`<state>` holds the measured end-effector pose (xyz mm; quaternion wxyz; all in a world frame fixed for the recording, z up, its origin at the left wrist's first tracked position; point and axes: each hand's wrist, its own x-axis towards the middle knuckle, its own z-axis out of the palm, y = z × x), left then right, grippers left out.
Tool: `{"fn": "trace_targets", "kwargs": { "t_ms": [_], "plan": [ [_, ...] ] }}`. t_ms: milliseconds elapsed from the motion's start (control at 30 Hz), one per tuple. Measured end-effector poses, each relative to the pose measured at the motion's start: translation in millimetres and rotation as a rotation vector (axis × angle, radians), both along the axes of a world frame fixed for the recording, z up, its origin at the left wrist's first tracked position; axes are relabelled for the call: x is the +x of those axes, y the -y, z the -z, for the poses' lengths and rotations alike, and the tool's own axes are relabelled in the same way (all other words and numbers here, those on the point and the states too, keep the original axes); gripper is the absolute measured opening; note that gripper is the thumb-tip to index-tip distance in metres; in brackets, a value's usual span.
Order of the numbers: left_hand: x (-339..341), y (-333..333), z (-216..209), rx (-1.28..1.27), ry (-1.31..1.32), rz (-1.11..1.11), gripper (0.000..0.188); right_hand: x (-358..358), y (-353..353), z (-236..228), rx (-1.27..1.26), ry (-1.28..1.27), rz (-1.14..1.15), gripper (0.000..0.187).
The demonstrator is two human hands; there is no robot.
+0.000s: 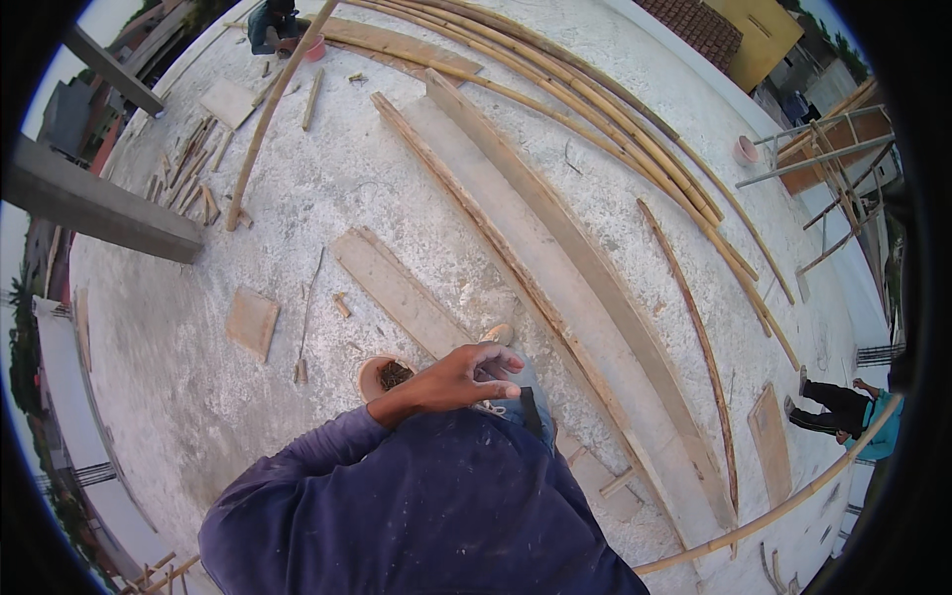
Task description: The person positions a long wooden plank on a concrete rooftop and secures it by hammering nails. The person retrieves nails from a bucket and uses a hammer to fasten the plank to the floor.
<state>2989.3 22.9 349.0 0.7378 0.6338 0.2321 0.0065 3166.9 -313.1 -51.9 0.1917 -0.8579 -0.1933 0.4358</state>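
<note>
My left hand is held out in front of my body, above my bent leg in blue jeans. Its dusty fingers curve loosely with a gap to the thumb, and nothing shows between them. A dark strip-like thing lies against the jeans just beyond the fingertips; its kind is unclear. Beside the left wrist, partly covered by it, stands a small pinkish bucket with dark nail-like pieces inside. Past the hand lie flat wooden boards, close to my shoe. My right hand is out of sight.
A long trough of boards runs diagonally on my right. Bamboo poles lie beyond it. Left are a concrete column, wood scraps, a square board and a thin rod. People crouch far off and stand right.
</note>
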Motion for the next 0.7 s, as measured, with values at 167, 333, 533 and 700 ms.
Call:
{"fn": "trace_targets", "kwargs": {
  "t_ms": [167, 333, 533, 700],
  "plan": [
    [73.0, -75.7, -25.4, 0.102, 0.026, -0.020, 0.059, 81.9, -81.9, 1.1, 0.009, 0.047, -0.211, 0.036],
    [105.1, -105.8, -39.9, 0.150, 0.040, -0.218, 0.056, 129.2, -131.3, -16.0, 0.147, 0.126, -0.517, 0.037],
    [114.0, -101.7, -24.0, 0.128, 0.013, -0.145, 0.056, 145.6, -165.4, -34.7, 0.147, -0.003, -0.427, 0.036],
    [127.1, -102.5, -5.3, 0.091, 0.009, -0.007, 0.054, 154.2, -182.6, -36.2, 0.104, -0.023, -0.380, 0.036]
  ]
}}
